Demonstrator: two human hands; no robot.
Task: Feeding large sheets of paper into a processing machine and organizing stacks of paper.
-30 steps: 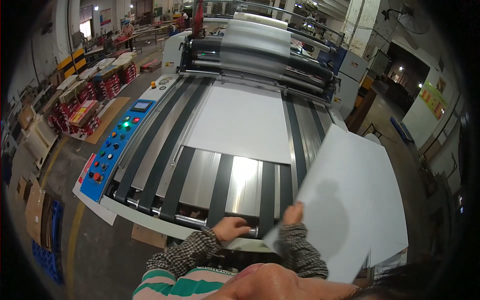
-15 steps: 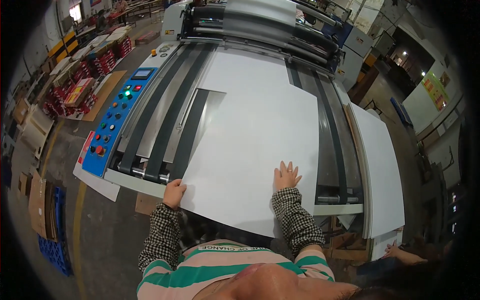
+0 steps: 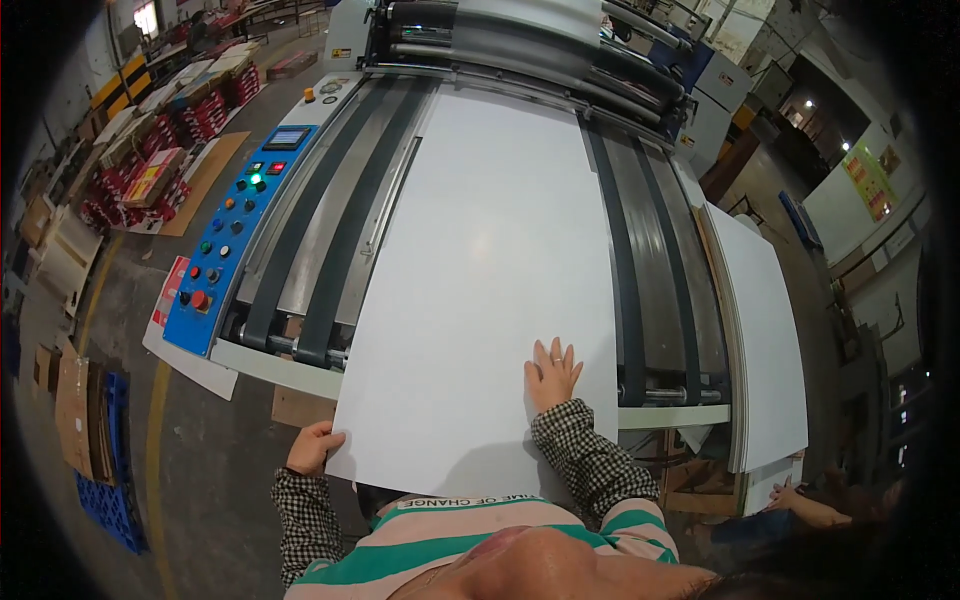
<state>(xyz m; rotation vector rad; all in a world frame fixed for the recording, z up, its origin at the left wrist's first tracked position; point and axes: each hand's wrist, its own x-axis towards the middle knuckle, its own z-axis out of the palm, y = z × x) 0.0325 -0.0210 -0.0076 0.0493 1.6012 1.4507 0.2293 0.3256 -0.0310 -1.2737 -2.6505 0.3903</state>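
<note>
A large white sheet of board (image 3: pixel 480 270) lies along the feed belts of a machine, its near end overhanging the front rail toward my body. At its near left corner, my left hand (image 3: pixel 316 448) is closed, gripping the edge between thumb and fingers. My right hand (image 3: pixel 553 374) rests flat on the sheet's near right part with its fingers spread. The far end of the white surface runs up to the rollers (image 3: pixel 520 40). Whether it is one sheet or two overlapping ones I cannot tell.
Dark belts (image 3: pixel 338 250) run on both sides of the sheet. A blue control panel (image 3: pixel 222 235) with buttons stands at the left. At the right is a stack of white boards (image 3: pixel 760 330), with another person's hand (image 3: pixel 790 497) near its lower end. Red-and-white bundles (image 3: pixel 150 180) lie far left.
The near sheet has turned straight and shifted left and toward me, in line with the white surface ahead. Both my hands have moved left and nearer with it.
</note>
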